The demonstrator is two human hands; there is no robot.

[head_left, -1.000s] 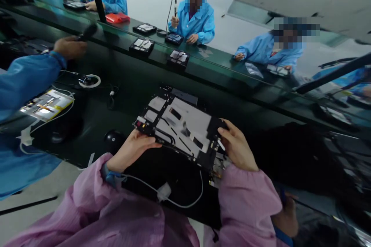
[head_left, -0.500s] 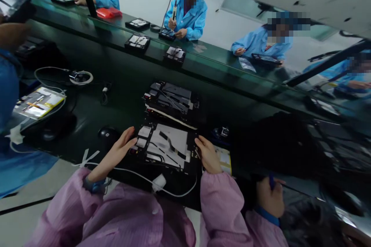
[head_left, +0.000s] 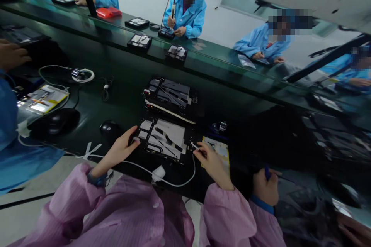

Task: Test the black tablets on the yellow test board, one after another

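Observation:
An opened tablet lies in front of me, its pale battery, black ribbon cables and circuit parts showing. My left hand grips its left edge, thumb and fingers at the rim. At the tablet's right edge, my right hand pinches the plug end of a white cable; the plug points at that edge. Whether it is inserted, I cannot tell. A piece of white tape sits on the cable near the table's front edge. Behind the tablet is a stack of similar opened units.
Left of my left hand is a black mouse. A yellow-edged battery pack lies by my right hand, with a small metallic device behind it. At right, a co-worker's hand holds a blue pen. Blue-coated people work across the raised shelf.
My right hand has left the tablet's right edge and now holds the white cable's plug there. My left hand stays at the left edge. The neighbour's hand at left has moved down.

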